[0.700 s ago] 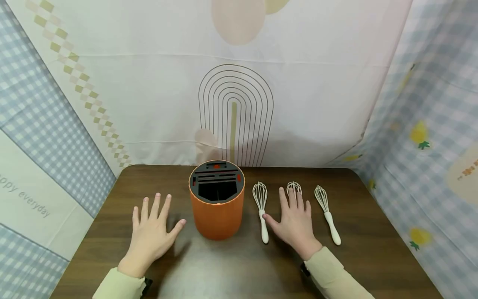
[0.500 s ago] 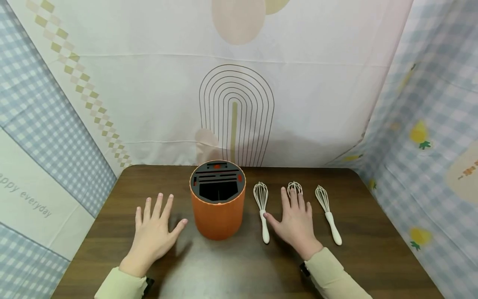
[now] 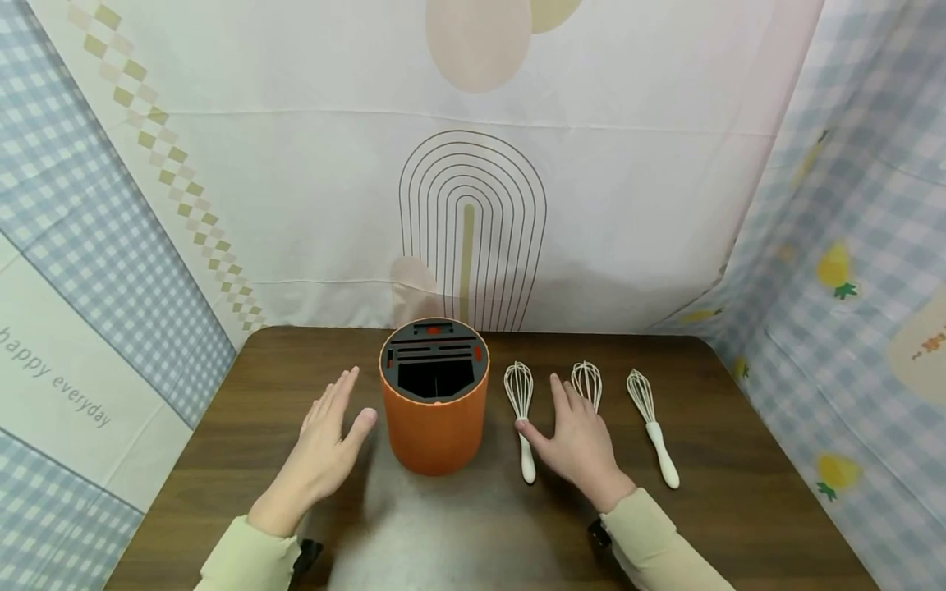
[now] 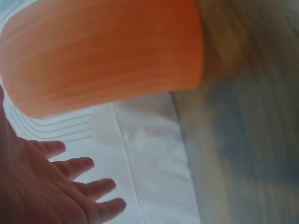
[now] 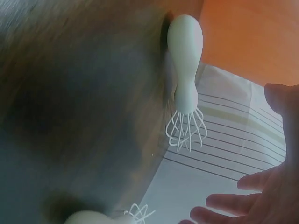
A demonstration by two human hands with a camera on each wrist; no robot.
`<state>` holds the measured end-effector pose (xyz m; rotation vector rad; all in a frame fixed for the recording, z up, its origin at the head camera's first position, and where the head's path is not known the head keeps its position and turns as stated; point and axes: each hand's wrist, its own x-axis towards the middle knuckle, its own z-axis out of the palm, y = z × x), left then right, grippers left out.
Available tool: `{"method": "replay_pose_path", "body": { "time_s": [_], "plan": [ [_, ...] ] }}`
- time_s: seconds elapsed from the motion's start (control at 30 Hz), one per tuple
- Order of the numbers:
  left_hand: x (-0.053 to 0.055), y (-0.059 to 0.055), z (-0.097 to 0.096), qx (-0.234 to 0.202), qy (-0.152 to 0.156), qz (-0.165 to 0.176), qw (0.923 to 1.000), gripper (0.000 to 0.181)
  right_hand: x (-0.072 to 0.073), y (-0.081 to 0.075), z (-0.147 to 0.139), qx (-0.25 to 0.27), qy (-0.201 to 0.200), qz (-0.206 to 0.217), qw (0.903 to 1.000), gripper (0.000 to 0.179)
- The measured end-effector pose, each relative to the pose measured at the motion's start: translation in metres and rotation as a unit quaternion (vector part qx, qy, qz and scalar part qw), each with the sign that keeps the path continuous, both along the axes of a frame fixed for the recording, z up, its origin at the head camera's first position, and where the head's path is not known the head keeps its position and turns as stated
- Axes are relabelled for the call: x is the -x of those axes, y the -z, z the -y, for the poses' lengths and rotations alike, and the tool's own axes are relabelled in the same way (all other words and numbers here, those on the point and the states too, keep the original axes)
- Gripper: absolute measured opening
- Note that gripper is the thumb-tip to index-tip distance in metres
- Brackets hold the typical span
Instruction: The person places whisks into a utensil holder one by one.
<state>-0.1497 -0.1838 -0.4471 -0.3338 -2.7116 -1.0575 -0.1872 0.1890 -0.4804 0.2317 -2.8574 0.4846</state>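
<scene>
An orange round utensil holder [image 3: 434, 435] with a dark slotted top insert [image 3: 436, 361] stands upright near the table's middle. To its left is my left hand [image 3: 325, 447], palm turned toward it, fingers straight and holding nothing. Right of the holder lie three white whisks, wire heads pointing away. My right hand [image 3: 580, 443], fingers extended, hovers over the middle whisk [image 3: 587, 382] and hides its handle. Its thumb overlaps the left whisk [image 3: 527, 460] in the head view. The right whisk [image 3: 661, 455] lies just beyond that hand. In the right wrist view a whisk handle [image 5: 185, 56] shows large.
The brown wooden table [image 3: 443, 533] meets a white printed cloth [image 3: 318, 205] at its back edge. Checked blue cloth hangs at the left [image 3: 111, 222] and right [image 3: 835, 345].
My left hand has turned from palm down to palm facing the holder and shifted slightly right. My right hand has tilted a little, showing more of the middle whisk. The whole view shifts slightly.
</scene>
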Motion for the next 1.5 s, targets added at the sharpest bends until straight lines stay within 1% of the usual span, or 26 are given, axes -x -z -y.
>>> {"method": "replay_pose_path", "body": {
  "time_s": [0.07, 0.13, 0.2, 0.27, 0.33, 0.47, 0.5, 0.67, 0.8, 0.87, 0.93, 1.03, 1.23, 1.33, 1.43, 1.5],
  "plan": [
    [0.002, -0.005, -0.004, -0.04, 0.01, -0.003, 0.9991, 0.061, 0.0, 0.001, 0.001, 0.013, -0.001, 0.007, 0.9999, 0.1],
    [0.004, -0.011, -0.009, -0.08, 0.021, -0.004, 0.9965, 0.059, 0.0, 0.001, 0.002, 0.031, 0.001, 0.02, 0.9993, 0.1],
    [0.007, -0.016, -0.014, -0.12, 0.031, -0.007, 0.9923, 0.058, 0.0, 0.001, 0.003, 0.055, 0.003, 0.042, 0.9976, 0.1],
    [0.01, -0.02, -0.018, -0.152, 0.042, -0.014, 0.9874, 0.058, 0.001, 0.001, 0.004, 0.086, 0.004, 0.073, 0.9936, 0.101],
    [0.013, -0.023, -0.024, -0.18, 0.055, -0.025, 0.9818, 0.057, 0.002, 0.002, 0.005, 0.125, 0.006, 0.105, 0.9866, 0.101],
    [0.019, -0.025, -0.033, -0.207, 0.08, -0.039, 0.9743, 0.058, 0.004, 0.003, 0.007, 0.211, 0.014, 0.161, 0.9639, 0.1],
    [0.02, -0.026, -0.034, -0.21, 0.085, -0.041, 0.9731, 0.059, 0.005, 0.003, 0.007, 0.227, 0.017, 0.17, 0.9587, 0.099],
    [0.026, -0.029, -0.039, -0.209, 0.085, -0.038, 0.9735, 0.062, 0.007, 0.004, 0.008, 0.3, 0.026, 0.207, 0.931, 0.095],
    [0.03, -0.028, -0.041, -0.203, 0.078, -0.032, 0.9755, 0.064, 0.008, 0.007, 0.009, 0.359, 0.024, 0.231, 0.904, 0.09],
    [0.032, -0.027, -0.041, -0.198, 0.074, -0.033, 0.9768, 0.065, 0.008, 0.009, 0.01, 0.38, 0.025, 0.241, 0.8929, 0.089],
    [0.034, -0.025, -0.04, -0.192, 0.073, -0.038, 0.978, 0.065, 0.008, 0.012, 0.011, 0.393, 0.025, 0.249, 0.8848, 0.087],
    [0.035, -0.023, -0.041, -0.182, 0.071, -0.044, 0.9798, 0.064, 0.009, 0.015, 0.013, 0.406, 0.032, 0.257, 0.8767, 0.084],
    [0.037, -0.019, -0.04, -0.171, 0.067, -0.047, 0.9819, 0.064, 0.011, 0.02, 0.016, 0.423, 0.037, 0.259, 0.8673, 0.073],
    [0.039, -0.016, -0.041, -0.177, 0.074, -0.047, 0.9803, 0.065, 0.013, 0.022, 0.017, 0.435, 0.043, 0.263, 0.8599, 0.064],
    [0.04, -0.013, -0.043, -0.195, 0.082, -0.041, 0.9765, 0.064, 0.014, 0.023, 0.017, 0.448, 0.057, 0.266, 0.8514, 0.053],
    [0.038, -0.015, -0.045, -0.208, 0.082, -0.042, 0.9738, 0.064, 0.013, 0.024, 0.017, 0.446, 0.06, 0.264, 0.8532, 0.047]
  ]
}}
